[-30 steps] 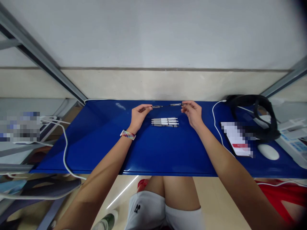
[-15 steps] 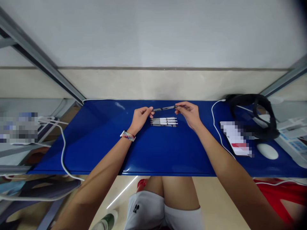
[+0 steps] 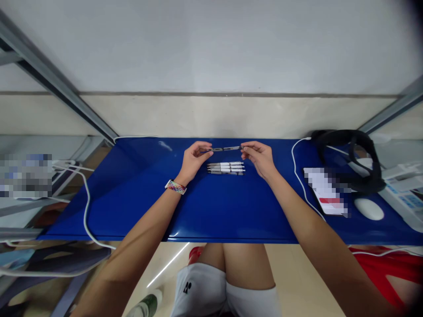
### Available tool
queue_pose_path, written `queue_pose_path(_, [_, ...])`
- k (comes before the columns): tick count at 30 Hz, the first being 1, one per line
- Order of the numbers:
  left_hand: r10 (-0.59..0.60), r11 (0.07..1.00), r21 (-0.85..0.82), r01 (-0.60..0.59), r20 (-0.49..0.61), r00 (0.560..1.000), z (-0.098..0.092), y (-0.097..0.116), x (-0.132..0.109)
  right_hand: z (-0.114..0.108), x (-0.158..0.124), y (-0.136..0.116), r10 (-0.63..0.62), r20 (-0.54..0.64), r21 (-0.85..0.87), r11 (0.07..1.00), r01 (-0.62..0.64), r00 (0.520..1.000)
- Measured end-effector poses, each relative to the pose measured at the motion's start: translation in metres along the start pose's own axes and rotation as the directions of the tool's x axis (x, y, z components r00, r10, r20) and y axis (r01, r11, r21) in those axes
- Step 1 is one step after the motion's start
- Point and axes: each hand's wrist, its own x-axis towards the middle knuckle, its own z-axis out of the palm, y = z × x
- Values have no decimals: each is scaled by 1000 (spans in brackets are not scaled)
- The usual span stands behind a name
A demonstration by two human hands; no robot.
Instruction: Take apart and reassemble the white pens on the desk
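Note:
A slim dark pen point(image 3: 226, 149), partly clear, is stretched level between my two hands above the blue table point(image 3: 231, 207). My left hand point(image 3: 194, 159) pinches its left end between thumb and fingers. At the other end, the fingertips of my right hand point(image 3: 259, 155) are closed on it. Just below lie several pens point(image 3: 225, 167) side by side in a row, with grey grips on the left; most have white barrels, and the nearest is darker. My fingers cover both tips of the held pen.
On the right are a phone point(image 3: 325, 193), a white mouse point(image 3: 369, 208), a black headset-like strap point(image 3: 366, 154) and a white cable point(image 3: 297, 171). Another white cable point(image 3: 87, 198) crosses the left edge. A wall point(image 3: 231, 115) stands behind the table.
My left hand's fingers have shifted on the pen's left end and spread a little higher. The pen has turned nearer to level. My right hand has barely moved.

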Motion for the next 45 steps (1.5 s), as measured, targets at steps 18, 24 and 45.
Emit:
queue_pose_path(18, [-106,993,-31,113,161,981,0,6,-3,3,-1,3,24,13,10,1000,-24,1000])
queue_pose_path(24, [-7,1000,-7,8,102,995,-1,4,-2,3,-2,2,21,12,4,1000,-21,1000])
queue_pose_path(45, [-117,992,-28,120,103,988,5,8,-4,7,-3,0,41,25,37,998,-42,999])
